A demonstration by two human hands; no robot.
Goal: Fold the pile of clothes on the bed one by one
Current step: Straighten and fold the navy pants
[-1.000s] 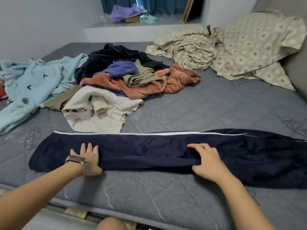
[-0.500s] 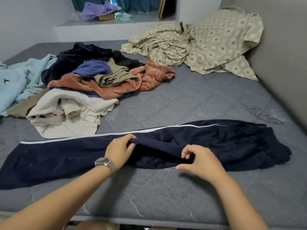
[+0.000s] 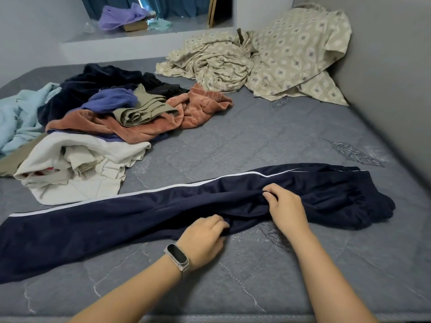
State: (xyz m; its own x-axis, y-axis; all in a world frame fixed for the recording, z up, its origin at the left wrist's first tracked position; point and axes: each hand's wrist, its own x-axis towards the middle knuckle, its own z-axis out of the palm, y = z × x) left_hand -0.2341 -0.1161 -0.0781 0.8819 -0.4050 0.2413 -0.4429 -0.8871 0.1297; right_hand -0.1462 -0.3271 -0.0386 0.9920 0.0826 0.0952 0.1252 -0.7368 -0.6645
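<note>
Both hands shifted rightward along navy trousers (image 3: 116, 229) on bed (image 3: 268, 141): left hand (image 3: 203, 241) pinching near edge, right hand (image 3: 285, 208) gripping bunched fabric; clothes pile (image 3: 112, 117) behind.

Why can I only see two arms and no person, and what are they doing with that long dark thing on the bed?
The camera sits on the person's head, looking down, so you see only their arms. The left hand, the one with the wristband, and the right hand both pinch the middle of navy trousers with a white stripe, laid along the grey bed for folding. Behind them waits a pile of clothes: cream, rust, olive, purple. A patterned sheet lies bunched in the far corner.
</note>
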